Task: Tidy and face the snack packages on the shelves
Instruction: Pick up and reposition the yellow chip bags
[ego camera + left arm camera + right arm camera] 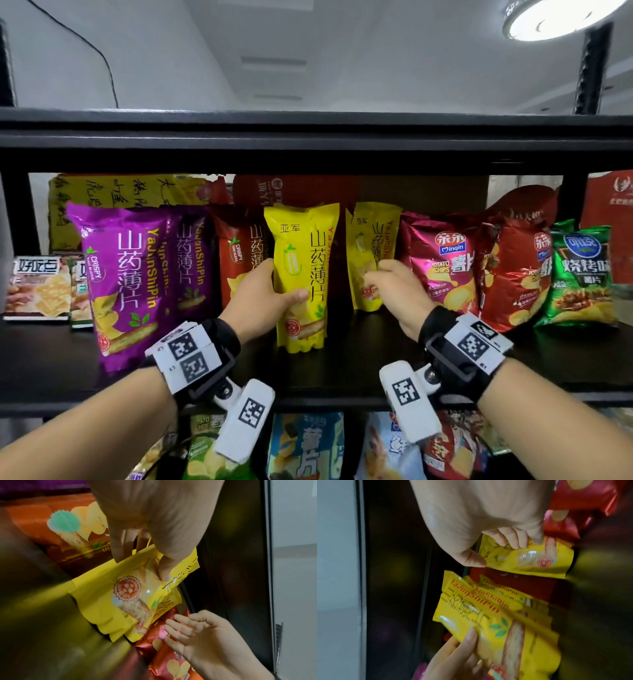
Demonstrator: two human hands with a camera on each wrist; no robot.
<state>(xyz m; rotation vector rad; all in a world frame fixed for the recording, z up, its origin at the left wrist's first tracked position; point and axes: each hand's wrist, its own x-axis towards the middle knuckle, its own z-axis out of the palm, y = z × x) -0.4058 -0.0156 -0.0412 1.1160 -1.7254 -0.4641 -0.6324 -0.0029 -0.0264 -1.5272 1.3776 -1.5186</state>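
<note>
On the black shelf [359,363] stands a row of snack bags. My left hand [270,294] grips a yellow yam-crisp bag [301,246] by its left side, thumb on the front, and holds it upright ahead of the row. The left wrist view shows that thumb [164,568] pressed into the bag [102,592]. A second yellow bag [373,240] stands further back to the right. My right hand [390,284] has bent fingers [513,540] touching its lower front [530,561], with the thumb at its edge and nothing clasped.
Two purple bags [126,274] and a brown-red bag [239,253] stand left of the yellow ones. Red chip bags [442,267], a green bag [582,274] sit right, cracker boxes [37,287] far left. A black beam [308,144] runs overhead. More bags [305,445] fill the shelf below.
</note>
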